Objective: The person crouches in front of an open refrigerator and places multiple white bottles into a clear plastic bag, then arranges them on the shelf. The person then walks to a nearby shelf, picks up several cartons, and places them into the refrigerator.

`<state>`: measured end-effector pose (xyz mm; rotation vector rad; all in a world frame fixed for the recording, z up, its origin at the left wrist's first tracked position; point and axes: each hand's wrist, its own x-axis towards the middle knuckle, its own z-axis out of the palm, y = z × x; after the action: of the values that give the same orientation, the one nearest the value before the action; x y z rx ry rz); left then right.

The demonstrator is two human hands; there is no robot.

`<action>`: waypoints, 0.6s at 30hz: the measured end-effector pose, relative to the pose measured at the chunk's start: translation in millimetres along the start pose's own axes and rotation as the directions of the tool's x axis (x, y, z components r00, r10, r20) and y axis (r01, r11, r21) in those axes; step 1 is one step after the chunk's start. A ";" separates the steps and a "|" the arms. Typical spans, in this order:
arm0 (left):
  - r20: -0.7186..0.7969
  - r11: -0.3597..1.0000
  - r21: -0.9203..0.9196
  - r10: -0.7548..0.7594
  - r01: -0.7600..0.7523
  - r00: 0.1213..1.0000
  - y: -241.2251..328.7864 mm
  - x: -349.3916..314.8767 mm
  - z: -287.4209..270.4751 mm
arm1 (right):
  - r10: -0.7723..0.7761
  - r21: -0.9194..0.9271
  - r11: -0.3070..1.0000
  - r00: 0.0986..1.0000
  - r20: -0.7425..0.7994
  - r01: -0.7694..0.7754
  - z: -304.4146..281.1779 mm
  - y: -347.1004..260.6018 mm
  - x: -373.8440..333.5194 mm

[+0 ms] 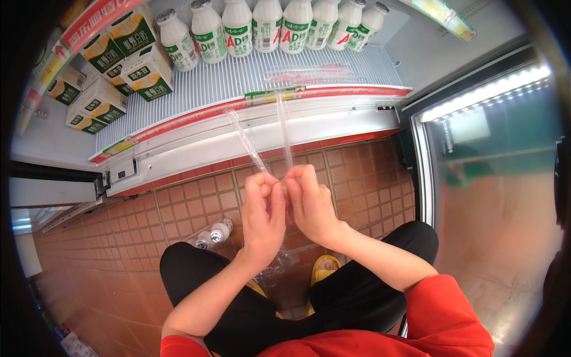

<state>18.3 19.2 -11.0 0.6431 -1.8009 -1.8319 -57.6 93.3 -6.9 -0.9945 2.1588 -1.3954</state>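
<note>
My left hand (pixel 262 211) and my right hand (pixel 312 202) meet in front of the shelf, fingertips pinched close together. Between them they grip clear plastic wrap (pixel 250 143). Two narrow, see-through strips of it reach up from my fingers toward the shelf edge, and a crumpled part hangs below, between my knees. The exact spot where the fingers pinch the film is partly hidden. Beyond my hands, a row of white bottles (pixel 238 30) with green-and-white labels stands upright at the back of the ribbed shelf (pixel 214 83).
Yellow-and-green drink cartons (pixel 146 74) are stacked on the shelf's left. Another clear plastic wrapper (pixel 309 74) with red print lies near its front. A few bottles (pixel 219 231) lie on the tiled floor by my left knee. An open glass door (pixel 488 154) stands at right.
</note>
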 end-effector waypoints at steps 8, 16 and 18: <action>-0.062 0.974 -0.218 -0.078 0.063 0.995 6.4 7.9 -6.7 | -0.028 -0.092 0.996 0.980 -0.196 0.010 -12.2 -0.8 12.2; -0.024 0.946 -0.293 -0.149 0.136 0.988 5.7 14.0 -9.9 | -0.025 0.080 0.997 0.987 0.158 0.013 -10.1 -14.5 11.4; -0.065 0.968 -0.235 -0.107 0.089 0.992 5.5 16.2 -8.6 | -0.214 -0.106 0.969 0.972 0.092 0.224 -23.0 -11.6 31.8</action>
<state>11.5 2.1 -5.6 0.7128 -1.5008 -2.0155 -89.9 81.5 15.3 -1.3452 2.1443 -1.3110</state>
